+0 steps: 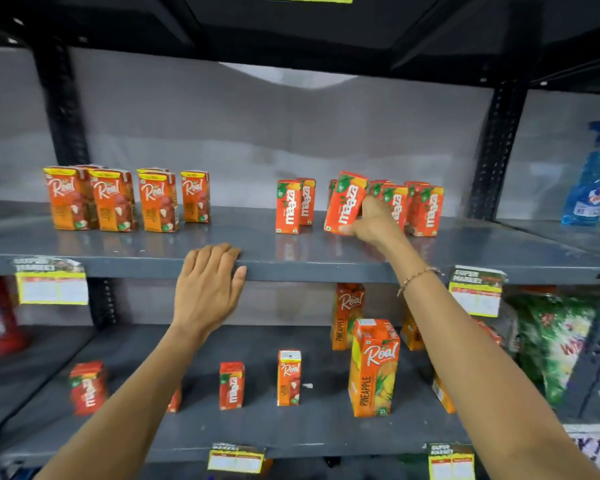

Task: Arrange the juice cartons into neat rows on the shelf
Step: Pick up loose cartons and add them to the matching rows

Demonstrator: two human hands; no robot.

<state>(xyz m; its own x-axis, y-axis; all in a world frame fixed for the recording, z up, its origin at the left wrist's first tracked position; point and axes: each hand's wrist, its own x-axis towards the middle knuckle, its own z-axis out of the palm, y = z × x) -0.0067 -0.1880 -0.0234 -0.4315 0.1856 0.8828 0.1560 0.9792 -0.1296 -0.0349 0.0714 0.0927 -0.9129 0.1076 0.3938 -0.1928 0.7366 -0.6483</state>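
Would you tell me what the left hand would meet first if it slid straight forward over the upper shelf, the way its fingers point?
The way looks free. The left hand rests on the upper shelf edge, pointing into the bare gap between the Real cartons and the Maaza cartons. It would probably reach the grey back wall first, though depth is unclear.

Both forearms are bare from the bottom edge of the view up to the wrists, with no sleeves in sight. The left hand (207, 289) wears nothing: no ring, watch or band shows on it. The right hand (373, 227) is also bare, but its wrist carries a thin bracelet (417, 277), a fine chain of small pinkish-gold beads or links lying loosely across the forearm.
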